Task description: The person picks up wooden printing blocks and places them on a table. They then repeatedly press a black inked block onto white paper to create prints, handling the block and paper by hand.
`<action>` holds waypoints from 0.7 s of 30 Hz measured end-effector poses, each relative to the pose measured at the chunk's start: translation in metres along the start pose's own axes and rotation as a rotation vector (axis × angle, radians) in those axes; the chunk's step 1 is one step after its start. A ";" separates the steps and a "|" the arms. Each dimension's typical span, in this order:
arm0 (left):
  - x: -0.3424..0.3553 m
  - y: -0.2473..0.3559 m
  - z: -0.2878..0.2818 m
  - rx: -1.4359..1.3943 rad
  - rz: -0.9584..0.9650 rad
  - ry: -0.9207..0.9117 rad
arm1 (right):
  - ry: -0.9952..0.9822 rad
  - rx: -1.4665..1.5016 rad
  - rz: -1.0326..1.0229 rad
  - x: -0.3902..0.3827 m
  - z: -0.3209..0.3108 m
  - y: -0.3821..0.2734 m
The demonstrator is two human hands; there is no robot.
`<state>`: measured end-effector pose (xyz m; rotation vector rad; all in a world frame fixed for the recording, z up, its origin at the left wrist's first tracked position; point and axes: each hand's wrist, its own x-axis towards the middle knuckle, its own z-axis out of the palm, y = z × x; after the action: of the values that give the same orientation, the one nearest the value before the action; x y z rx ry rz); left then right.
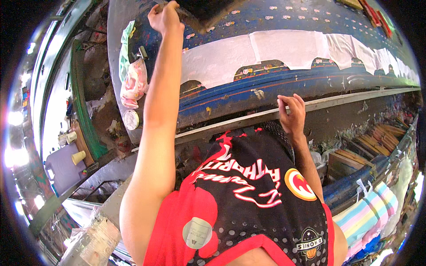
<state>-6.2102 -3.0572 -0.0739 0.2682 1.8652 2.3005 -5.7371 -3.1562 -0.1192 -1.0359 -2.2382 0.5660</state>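
My left arm stretches far forward over a long blue table (230, 95). My left hand (166, 18) is closed at the table's far side, beside the edge of a dark, flat piece (208, 11). What its fingers hold, if anything, I cannot make out. Nearer to me, my right hand (293, 114) hovers by the table's front rail (248, 119), loosely bent with the fingers apart and nothing in them. White cut fabric pieces (288, 46) lie flat in a row along the table, between and beyond my hands.
At the table's left end lie a clear plastic bag of pink and white stuff (134, 82), a pale green cloth (126, 42) and a round lid or tin (131, 119). Wooden frames (377, 142) are stacked below right. Striped cloth (366, 213) hangs at lower right.
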 end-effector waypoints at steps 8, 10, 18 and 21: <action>0.087 -0.096 0.049 0.174 -0.031 0.267 | -0.089 0.040 -0.100 0.070 0.019 0.010; 0.091 -0.111 0.025 0.284 0.035 0.193 | -0.099 0.049 -0.140 0.097 0.036 0.018; 0.041 -0.070 -0.155 0.725 0.294 -0.303 | -0.165 -0.068 -0.343 0.208 0.121 0.042; 0.007 -0.077 -0.191 1.028 0.522 -0.440 | -0.262 -0.161 -0.274 0.226 0.144 0.054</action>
<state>-6.2619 -3.2206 -0.1874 1.3673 2.7059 1.0581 -5.9217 -2.9639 -0.1787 -0.7435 -2.6388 0.4273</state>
